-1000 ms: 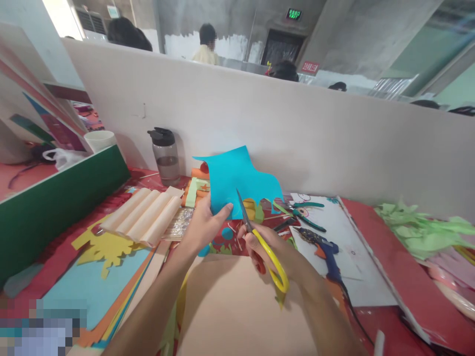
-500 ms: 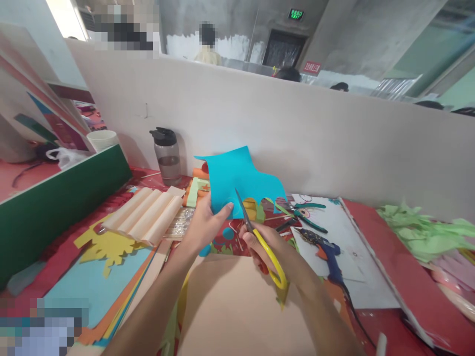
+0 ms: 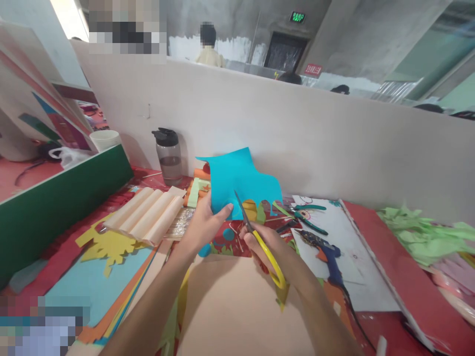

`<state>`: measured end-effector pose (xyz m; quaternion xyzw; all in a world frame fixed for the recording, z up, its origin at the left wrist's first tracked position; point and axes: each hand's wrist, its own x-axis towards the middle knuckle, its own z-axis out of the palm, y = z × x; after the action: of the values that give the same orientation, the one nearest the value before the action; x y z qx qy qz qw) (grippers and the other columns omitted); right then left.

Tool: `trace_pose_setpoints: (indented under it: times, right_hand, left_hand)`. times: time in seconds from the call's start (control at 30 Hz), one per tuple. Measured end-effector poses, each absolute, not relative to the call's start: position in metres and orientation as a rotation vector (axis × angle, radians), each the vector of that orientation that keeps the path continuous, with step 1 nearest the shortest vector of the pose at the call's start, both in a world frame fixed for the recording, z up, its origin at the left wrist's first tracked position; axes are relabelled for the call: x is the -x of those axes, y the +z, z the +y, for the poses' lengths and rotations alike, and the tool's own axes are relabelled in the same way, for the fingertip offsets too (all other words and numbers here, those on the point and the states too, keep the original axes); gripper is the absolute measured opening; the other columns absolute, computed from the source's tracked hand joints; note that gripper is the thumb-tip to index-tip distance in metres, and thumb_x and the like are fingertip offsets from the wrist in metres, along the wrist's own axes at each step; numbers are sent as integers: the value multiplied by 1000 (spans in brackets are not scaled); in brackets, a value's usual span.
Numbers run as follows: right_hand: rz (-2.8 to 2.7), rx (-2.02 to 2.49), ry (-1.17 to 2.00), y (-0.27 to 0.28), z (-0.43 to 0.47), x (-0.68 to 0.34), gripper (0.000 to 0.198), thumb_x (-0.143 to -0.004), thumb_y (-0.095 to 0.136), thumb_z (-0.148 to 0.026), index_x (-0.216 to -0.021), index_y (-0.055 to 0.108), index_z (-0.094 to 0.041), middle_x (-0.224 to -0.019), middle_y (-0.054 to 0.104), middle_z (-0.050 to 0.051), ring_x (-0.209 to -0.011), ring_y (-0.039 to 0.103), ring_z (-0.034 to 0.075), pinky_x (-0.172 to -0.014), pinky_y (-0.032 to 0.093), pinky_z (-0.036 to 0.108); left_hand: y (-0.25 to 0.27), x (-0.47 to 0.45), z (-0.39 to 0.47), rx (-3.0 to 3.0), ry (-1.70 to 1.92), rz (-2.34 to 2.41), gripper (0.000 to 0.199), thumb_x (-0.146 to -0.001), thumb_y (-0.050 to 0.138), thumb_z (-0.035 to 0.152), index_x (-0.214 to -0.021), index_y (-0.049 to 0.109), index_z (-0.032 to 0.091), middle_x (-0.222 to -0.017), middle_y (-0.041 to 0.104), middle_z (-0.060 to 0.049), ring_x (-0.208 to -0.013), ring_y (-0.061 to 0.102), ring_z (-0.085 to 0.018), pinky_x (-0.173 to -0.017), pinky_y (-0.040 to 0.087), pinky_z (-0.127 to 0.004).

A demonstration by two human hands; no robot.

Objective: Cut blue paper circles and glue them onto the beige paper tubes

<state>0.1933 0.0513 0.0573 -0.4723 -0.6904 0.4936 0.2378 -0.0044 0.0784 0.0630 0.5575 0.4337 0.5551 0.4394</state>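
My left hand (image 3: 212, 217) pinches the lower left edge of a bright blue sheet of paper (image 3: 237, 173), thumb on top. The sheet has a scalloped, cut lower right edge and a faint round outline near my thumb. In my right hand (image 3: 265, 242) are yellow-handled scissors (image 3: 269, 257), my fingers wrapped round the handles. Their dark blade lies over the lower part of the sheet, pointing up and left; the other blade is hidden. Below the sheet, small blue paper discs (image 3: 229, 234) lie on the red table (image 3: 386, 324).
Left are peach paper rolls (image 3: 144, 215), a yellow cut-out (image 3: 107, 244), stacked coloured sheets (image 3: 100, 287) and a water bottle (image 3: 168, 158). Right are green-handled pliers (image 3: 311, 222), a blue glue gun (image 3: 330, 254) with its cord, and green crepe paper (image 3: 419, 230). A white partition (image 3: 315, 133) stands behind.
The blue sheet's right side has shifted slightly left and down against the scissors. Both hands keep their hold, and the view has moved a little.
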Motion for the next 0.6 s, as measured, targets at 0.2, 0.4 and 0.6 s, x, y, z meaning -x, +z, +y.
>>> trace_pose_setpoints:
  times: [0.2, 0.4, 0.6]
  right_hand:
    - [-1962, 1283, 1261, 66, 51, -196, 38, -94, 55, -60, -97, 58, -22, -70, 53, -2, -47, 43, 11, -44, 34, 23]
    - [-2027, 1293, 1264, 73, 52, -198, 35, -95, 55, -57, -97, 58, -22, -57, 47, -6, -43, 38, 10, -45, 30, 24]
    - [-2054, 1313, 1179, 77, 52, -195, 38, -94, 55, -59, -92, 58, -21, -58, 48, -5, -48, 43, 12, -49, 32, 24]
  left_hand:
    - [66, 5, 76, -1401, 1329, 1026, 41, -87, 67, 36, -123, 60, 17, -118, 72, -8, -99, 70, -24, -91, 56, -36]
    - [67, 7, 77, -1442, 1332, 1066, 39, -86, 67, 35, -120, 59, 16, -114, 73, -8, -98, 70, -24, -88, 56, -34]
    - [64, 9, 79, -1463, 1329, 1036, 39, -87, 67, 32, -122, 58, 15, -116, 72, -8, -98, 70, -23, -89, 56, -34]
